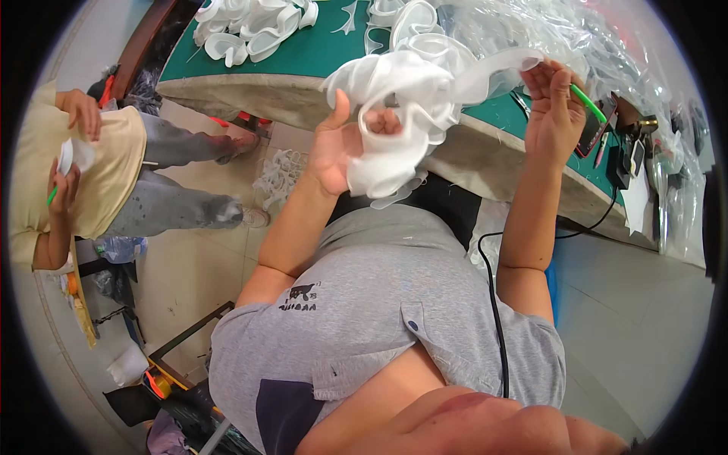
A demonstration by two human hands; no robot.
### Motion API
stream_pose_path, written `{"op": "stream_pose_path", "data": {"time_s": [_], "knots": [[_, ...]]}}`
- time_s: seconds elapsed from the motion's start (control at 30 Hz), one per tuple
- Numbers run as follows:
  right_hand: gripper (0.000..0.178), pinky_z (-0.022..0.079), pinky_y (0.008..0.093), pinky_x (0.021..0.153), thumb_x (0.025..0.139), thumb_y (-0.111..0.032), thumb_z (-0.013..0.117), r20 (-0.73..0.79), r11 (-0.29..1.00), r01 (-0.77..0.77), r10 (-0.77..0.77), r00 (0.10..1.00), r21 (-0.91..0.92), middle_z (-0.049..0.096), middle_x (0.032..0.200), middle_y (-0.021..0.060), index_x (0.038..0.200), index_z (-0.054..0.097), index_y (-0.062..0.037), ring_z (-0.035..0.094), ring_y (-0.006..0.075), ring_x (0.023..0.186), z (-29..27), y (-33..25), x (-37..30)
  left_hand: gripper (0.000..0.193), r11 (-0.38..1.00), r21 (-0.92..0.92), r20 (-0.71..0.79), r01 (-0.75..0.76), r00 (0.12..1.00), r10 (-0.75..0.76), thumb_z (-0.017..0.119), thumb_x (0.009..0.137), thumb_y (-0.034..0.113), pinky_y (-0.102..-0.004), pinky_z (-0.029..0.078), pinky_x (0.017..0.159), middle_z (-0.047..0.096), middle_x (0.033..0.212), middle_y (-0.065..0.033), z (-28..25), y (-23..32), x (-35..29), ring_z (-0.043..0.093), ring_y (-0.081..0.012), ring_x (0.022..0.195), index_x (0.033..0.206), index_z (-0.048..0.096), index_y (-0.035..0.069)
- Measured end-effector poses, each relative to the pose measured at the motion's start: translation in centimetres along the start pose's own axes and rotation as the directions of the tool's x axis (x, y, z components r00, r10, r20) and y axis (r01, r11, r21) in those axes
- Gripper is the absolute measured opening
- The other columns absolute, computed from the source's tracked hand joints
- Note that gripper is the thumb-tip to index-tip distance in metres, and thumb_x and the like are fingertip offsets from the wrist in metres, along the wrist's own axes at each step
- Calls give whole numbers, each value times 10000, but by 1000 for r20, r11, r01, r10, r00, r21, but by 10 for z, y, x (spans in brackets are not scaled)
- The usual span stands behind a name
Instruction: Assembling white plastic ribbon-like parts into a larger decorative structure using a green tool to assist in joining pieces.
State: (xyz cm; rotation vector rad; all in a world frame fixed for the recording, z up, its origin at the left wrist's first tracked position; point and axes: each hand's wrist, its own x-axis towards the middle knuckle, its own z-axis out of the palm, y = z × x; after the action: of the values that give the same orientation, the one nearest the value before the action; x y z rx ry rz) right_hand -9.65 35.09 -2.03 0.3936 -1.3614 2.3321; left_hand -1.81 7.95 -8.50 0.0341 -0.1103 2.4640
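Note:
A bunch of white, sheer ruffled fabric trim point(413, 98) hangs in curled folds in front of me, near the table's front edge. My left hand point(337, 152) holds the bunch from its left side, thumb raised and fingertips curled in among the folds. One strip stretches off to the right, its end pinched in the fingers of my right hand point(553, 114). A slim green-handled tool point(588, 104) also sits in my right hand, pointing away to the right; its working end is hidden. The left hand's fingers are partly covered by fabric.
More white ruffles point(254, 30) lie on the green tabletop point(322, 57). Clear plastic sheeting point(523, 30) covers the back right, near a phone point(591, 133) and a black cable point(493, 303). At left, another person point(83, 167) holds a white piece; scraps point(282, 176) litter the floor.

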Motion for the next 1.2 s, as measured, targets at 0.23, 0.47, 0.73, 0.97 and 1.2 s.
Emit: {"op": "stream_pose_path", "data": {"time_s": [0.23, 0.47, 0.73, 0.97, 1.2], "knots": [[210, 493, 298, 766, 960, -169, 535, 231, 914, -234, 319, 919, -330, 652, 921, 102, 1007, 630, 12, 613, 142, 798, 18, -17, -33, 667, 838, 545, 82, -29, 996, -19, 475, 903, 564, -285, 467, 749, 502, 720, -8, 35, -13, 0, 549, -114, 735, 1210, 490, -28], [217, 466, 266, 630, 826, -50, 664, 484, 684, 295, 97, 870, -668, 681, 952, 69, 1039, 639, -16, 570, 128, 681, 55, -16, -57, 435, 460, 873, 43, -163, 965, 260, 453, 970, 369, -237, 479, 605, 589, 1062, -80, 34, -19, -4, 553, -117, 787, 1148, 567, -12], [157, 458, 333, 575, 708, 33, 688, 713, 475, 715, -227, 663, -513, 578, 754, 116, 825, 592, -5, 575, 292, 664, 44, 15, -67, 408, 446, 804, 157, -394, 863, 480, 458, 964, 352, -354, 445, 878, 462, 1342, -105, 31, -10, 4, 472, -199, 1177, 1193, 552, 28], [198, 509, 313, 611, 724, 13, 713, 730, 637, 460, 252, 635, -619, 647, 858, 128, 902, 631, -16, 634, 270, 713, 29, -34, -86, 337, 140, 925, 277, -354, 878, 390, 455, 964, 313, -364, 398, 968, 518, 1307, -99, 37, 12, -8, 508, -184, 1152, 1094, 612, 44], [311, 476, 346, 808, 744, -144, 736, 776, 769, 468, 58, 627, -436, 658, 1027, 128, 1027, 654, -44, 603, 274, 902, 61, -22, -69, 375, -321, 942, 9, 99, 948, 319, 707, 826, 250, -289, 484, 817, 663, 983, -43, 60, -36, -36, 609, -162, 930, 1130, 608, 54]]}}
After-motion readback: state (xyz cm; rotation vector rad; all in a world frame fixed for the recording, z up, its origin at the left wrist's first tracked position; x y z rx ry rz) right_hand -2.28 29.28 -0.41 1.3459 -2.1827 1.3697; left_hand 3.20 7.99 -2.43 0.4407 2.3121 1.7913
